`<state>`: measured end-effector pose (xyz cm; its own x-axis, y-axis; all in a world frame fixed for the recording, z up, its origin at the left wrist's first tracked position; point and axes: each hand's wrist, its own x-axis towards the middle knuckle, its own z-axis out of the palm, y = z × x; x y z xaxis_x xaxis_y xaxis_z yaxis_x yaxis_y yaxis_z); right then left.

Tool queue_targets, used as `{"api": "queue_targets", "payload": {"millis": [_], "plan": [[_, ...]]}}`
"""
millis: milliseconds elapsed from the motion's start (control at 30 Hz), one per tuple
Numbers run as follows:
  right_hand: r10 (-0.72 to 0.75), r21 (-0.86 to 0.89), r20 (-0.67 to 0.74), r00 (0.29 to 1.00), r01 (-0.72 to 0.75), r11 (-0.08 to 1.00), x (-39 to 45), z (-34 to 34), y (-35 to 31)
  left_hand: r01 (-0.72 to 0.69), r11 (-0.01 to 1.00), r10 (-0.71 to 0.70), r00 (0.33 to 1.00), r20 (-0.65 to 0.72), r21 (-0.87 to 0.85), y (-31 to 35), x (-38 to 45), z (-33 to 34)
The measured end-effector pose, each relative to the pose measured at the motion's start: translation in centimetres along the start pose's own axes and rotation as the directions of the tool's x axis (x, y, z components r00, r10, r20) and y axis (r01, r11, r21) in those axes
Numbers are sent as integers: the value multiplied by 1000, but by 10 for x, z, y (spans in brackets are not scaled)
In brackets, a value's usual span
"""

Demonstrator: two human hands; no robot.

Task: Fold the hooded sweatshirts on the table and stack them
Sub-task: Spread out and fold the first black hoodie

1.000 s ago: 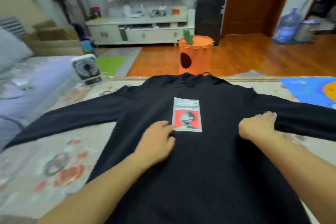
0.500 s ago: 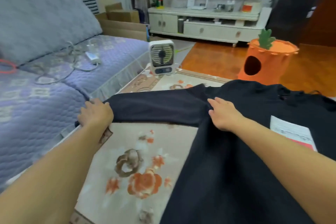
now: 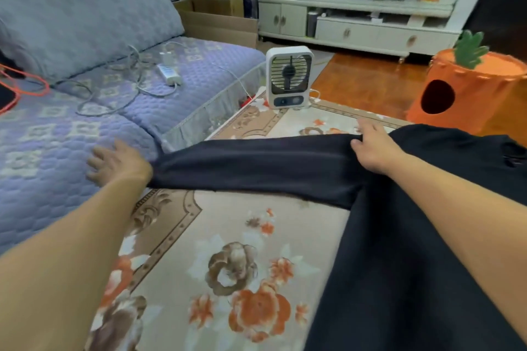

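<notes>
Black sweatshirt (image 3: 399, 251) lies spread flat, nothing folded yet. Right hand (image 3: 373, 148) pinches its shoulder; left hand (image 3: 117, 162), blurred at the cuff, grip unclear.

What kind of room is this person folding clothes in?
Most likely a home living room: a quilted blue-purple sofa, a long white low cabinet along the far wall, and an orange carrot-shaped felt pet house on the wooden floor.

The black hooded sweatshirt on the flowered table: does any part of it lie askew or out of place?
Yes. Its left sleeve reaches past the edge of the flowered table toward the blue quilted sofa; the left hand is at the cuff, and the right hand pinches the shoulder.
</notes>
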<state>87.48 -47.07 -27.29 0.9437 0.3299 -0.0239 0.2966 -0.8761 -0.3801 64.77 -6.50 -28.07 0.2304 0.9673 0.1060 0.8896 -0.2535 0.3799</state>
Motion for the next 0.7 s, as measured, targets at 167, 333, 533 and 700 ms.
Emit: {"api": "queue_targets", "payload": {"millis": [167, 333, 533, 700], "plan": [[-223, -223, -185, 957, 180, 958, -50, -11, 20, -724, 690, 722, 690, 57, 24, 89, -115, 14], [-165, -385, -70, 984, 126, 914, -106, -25, 122, -956, 183, 971, 140, 195, -228, 177, -345, 17], [431, -409, 86, 898, -362, 837, -162, -83, 268, -967, 201, 902, 120, 414, -158, 188, -408, 63], [710, -358, -105, 696, -692, 626, -151, -133, 299, -951, 236, 899, 136, 417, -199, 188, -411, 63]]}}
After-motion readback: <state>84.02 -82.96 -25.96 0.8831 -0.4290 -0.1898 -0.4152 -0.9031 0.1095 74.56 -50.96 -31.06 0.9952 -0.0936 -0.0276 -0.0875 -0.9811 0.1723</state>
